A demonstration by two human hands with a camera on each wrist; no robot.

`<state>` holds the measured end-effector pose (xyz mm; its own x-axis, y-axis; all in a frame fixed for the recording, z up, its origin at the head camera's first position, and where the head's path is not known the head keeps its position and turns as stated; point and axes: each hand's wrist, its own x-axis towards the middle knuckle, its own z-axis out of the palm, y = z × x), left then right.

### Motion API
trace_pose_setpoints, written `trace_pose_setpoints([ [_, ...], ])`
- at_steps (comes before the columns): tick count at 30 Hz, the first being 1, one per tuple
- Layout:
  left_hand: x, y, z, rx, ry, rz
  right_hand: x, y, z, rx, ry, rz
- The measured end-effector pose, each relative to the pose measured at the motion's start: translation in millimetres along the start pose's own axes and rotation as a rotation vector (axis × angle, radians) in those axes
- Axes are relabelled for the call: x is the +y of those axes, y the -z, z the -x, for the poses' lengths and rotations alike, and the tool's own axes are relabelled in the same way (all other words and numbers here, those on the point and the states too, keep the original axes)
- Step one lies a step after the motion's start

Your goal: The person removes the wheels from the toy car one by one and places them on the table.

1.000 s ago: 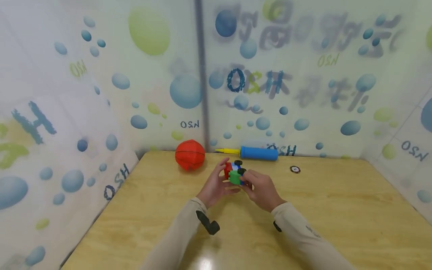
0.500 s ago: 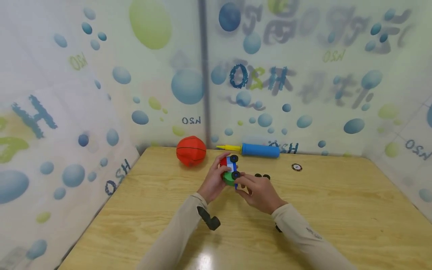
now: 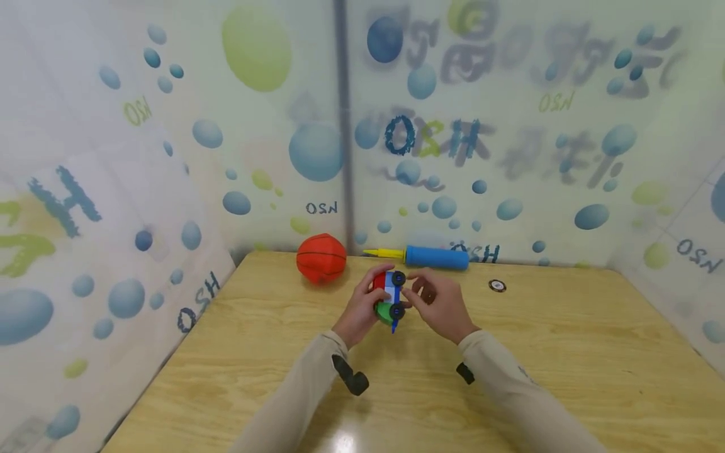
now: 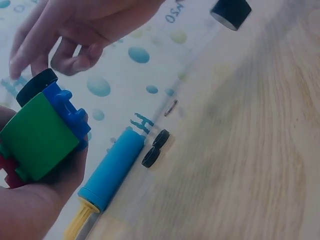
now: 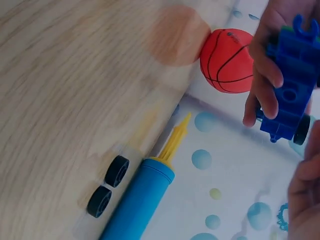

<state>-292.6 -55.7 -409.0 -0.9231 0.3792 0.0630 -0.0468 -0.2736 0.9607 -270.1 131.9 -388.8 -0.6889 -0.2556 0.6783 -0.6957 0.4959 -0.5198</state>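
Note:
My left hand grips a toy car of red, green, white and blue building blocks, raised over the table. Two black wheels face right in the head view. From below, in the right wrist view, the car's blue chassis shows, with left fingertips along its side. My right hand is beside the car, index finger and thumb bent, fingertips close to the wheels. The left wrist view shows right fingers just above the wheel next to the green block.
A blue hand pump with a yellow nozzle lies along the back wall. Left of it sits a red, slightly crumpled basketball. A round chip is at the back right. Two loose black wheels stand near the pump.
The car has turned in my left hand, so its wheels face right. My right hand has shifted from the car's lower end up toward the upper wheel, with its fingers off the blue part.

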Motion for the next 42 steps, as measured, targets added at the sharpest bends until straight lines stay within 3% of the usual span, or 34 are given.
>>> trace_pose_setpoints([
  [7,-3.0,0.6,3.2,-0.041,-0.014,-0.100,8,-2,-6.7,-0.116,-0.278,-0.161],
  [17,-6.7,0.3,4.0,-0.032,-0.034,-0.269,18,-7,-7.8,-0.223,-0.412,-0.367],
  [22,-6.5,-1.5,5.1,-0.015,-0.035,-0.329,20,-8,-9.4,-0.237,-0.419,-0.398],
  [28,-6.5,-5.2,4.7,-0.010,-0.055,-0.300,17,-7,-10.0,-0.206,-0.411,-0.391],
  [31,-7.6,-7.3,4.2,-0.003,-0.064,-0.278,15,-5,-10.5,-0.202,-0.361,-0.348],
  [34,-9.5,-8.6,3.2,0.003,-0.048,-0.255,15,-3,-11.1,-0.214,-0.234,-0.216],
  [36,-10.5,-8.6,2.9,0.001,-0.032,-0.250,17,0,-10.6,-0.218,-0.204,-0.182],
  [38,-11.1,-7.8,2.5,0.001,-0.014,-0.257,19,3,-9.5,-0.240,-0.205,-0.178],
  [42,-8.1,-4.9,0.8,-0.010,-0.011,-0.292,24,13,-7.3,-0.269,-0.307,-0.304],
])
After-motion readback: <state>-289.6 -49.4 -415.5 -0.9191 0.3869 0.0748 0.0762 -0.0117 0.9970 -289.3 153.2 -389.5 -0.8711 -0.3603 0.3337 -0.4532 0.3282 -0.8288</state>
